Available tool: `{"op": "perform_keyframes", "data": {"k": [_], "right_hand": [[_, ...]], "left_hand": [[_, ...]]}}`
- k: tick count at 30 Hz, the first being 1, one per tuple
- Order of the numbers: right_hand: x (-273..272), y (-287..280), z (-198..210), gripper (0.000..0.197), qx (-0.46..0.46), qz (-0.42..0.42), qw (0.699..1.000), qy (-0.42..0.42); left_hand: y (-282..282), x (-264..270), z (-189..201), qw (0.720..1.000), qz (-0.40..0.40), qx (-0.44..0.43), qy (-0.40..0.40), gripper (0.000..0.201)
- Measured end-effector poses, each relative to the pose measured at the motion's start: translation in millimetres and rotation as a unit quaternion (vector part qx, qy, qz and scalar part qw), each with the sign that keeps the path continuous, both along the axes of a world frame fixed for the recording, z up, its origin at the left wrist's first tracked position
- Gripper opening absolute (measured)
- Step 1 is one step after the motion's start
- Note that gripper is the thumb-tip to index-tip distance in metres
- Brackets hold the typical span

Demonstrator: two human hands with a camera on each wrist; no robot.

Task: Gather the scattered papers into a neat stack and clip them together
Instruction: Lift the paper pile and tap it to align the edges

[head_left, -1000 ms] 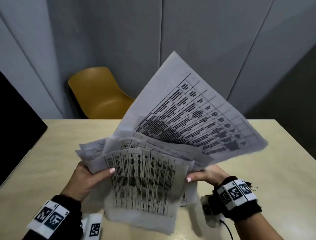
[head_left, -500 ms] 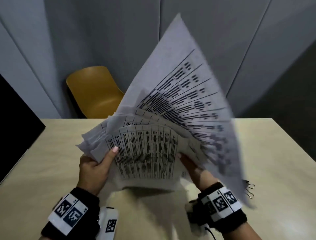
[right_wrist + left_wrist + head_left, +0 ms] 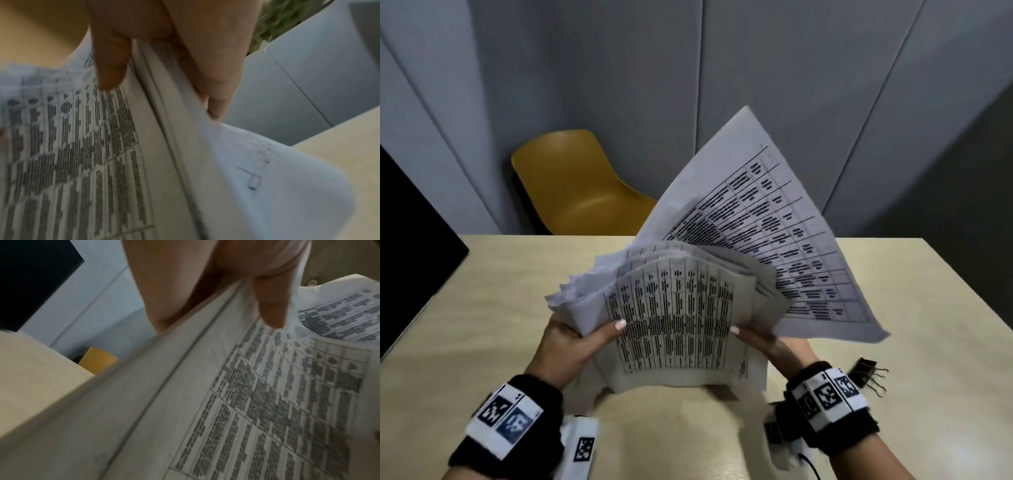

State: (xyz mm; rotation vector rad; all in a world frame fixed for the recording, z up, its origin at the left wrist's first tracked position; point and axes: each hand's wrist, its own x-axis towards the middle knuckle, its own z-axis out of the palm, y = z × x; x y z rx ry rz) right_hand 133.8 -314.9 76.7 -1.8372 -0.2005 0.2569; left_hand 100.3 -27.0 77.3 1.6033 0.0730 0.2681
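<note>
A loose bundle of printed papers (image 3: 674, 315) with black tables is held upright above the table (image 3: 482, 308), its lower edge just over the wood. My left hand (image 3: 571, 342) grips its left side, thumb on the front sheet. My right hand (image 3: 767, 342) grips the right side in the same way. One big sheet (image 3: 763, 240) fans out up and to the right behind the rest. In the left wrist view the thumb (image 3: 271, 305) presses the papers (image 3: 267, 402). The right wrist view shows thumb (image 3: 111, 65) and fingers (image 3: 216, 91) pinching the papers (image 3: 82, 146). A black binder clip (image 3: 868, 371) lies on the table by my right wrist.
A yellow chair (image 3: 575, 185) stands behind the table's far edge, against grey wall panels. A black screen (image 3: 410, 246) juts in at the left. Bare tabletop lies left and right of the papers.
The bundle has dropped lower toward the table and both hands came down with it. The big back sheet swung from steeply upright to leaning right. The binder clip shows more fully.
</note>
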Motion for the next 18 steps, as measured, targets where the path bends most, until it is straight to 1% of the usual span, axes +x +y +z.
{"op": "perform_keyframes", "data": {"k": [1,2,3,4,5,6,7,9,10,11,13,14,15,18], "right_hand": [[-3,-1,-2,0.102,-0.036,0.044,0.998,0.036],[-4,-4,-2,0.101,-0.056,0.06,0.995,0.047],[-2,-5,-1,0.086,-0.028,0.049,0.998,0.042],[-3,-4,4,0.07,0.031,0.017,0.999,0.026],[1,-7,-2,0.063,0.098,-0.014,0.995,0.013],[4,-8,-3,0.064,0.123,-0.04,0.992,-0.002],[7,-8,-3,0.061,0.136,-0.049,0.989,-0.019],[11,-5,-1,0.043,0.146,-0.053,0.987,-0.047],[13,-4,-1,0.039,0.147,-0.055,0.986,-0.054],[15,-3,-1,0.037,0.154,-0.056,0.985,-0.062],[17,-3,-3,0.039,0.175,-0.066,0.98,-0.067],[16,-3,-4,0.042,0.188,-0.068,0.978,-0.062],[16,-2,-4,0.044,0.194,-0.065,0.977,-0.058],[15,-6,-4,0.047,0.183,-0.042,0.98,-0.06]], "left_hand": [[2,-1,4,1.0,-0.026,0.0,-0.009,0.039],[3,-1,7,0.999,-0.043,-0.01,-0.024,0.036],[3,-3,13,0.997,-0.063,-0.02,-0.045,0.036],[3,-4,18,0.995,-0.073,-0.02,-0.061,0.039],[4,-4,24,0.994,-0.082,-0.021,-0.075,0.039],[6,-3,27,0.991,-0.089,-0.026,-0.092,0.039],[7,-1,31,0.989,-0.094,-0.049,-0.107,0.043],[10,1,41,0.984,-0.088,-0.088,-0.124,0.051],[10,2,49,0.985,-0.074,-0.078,-0.138,0.054],[9,1,58,0.985,-0.062,-0.051,-0.155,0.052],[4,3,77,0.981,-0.053,0.033,-0.183,0.035],[3,5,85,0.977,-0.056,0.075,-0.191,0.031],[2,8,91,0.974,-0.078,0.099,-0.186,0.033],[3,14,103,0.972,-0.132,0.128,-0.15,0.062]]}}
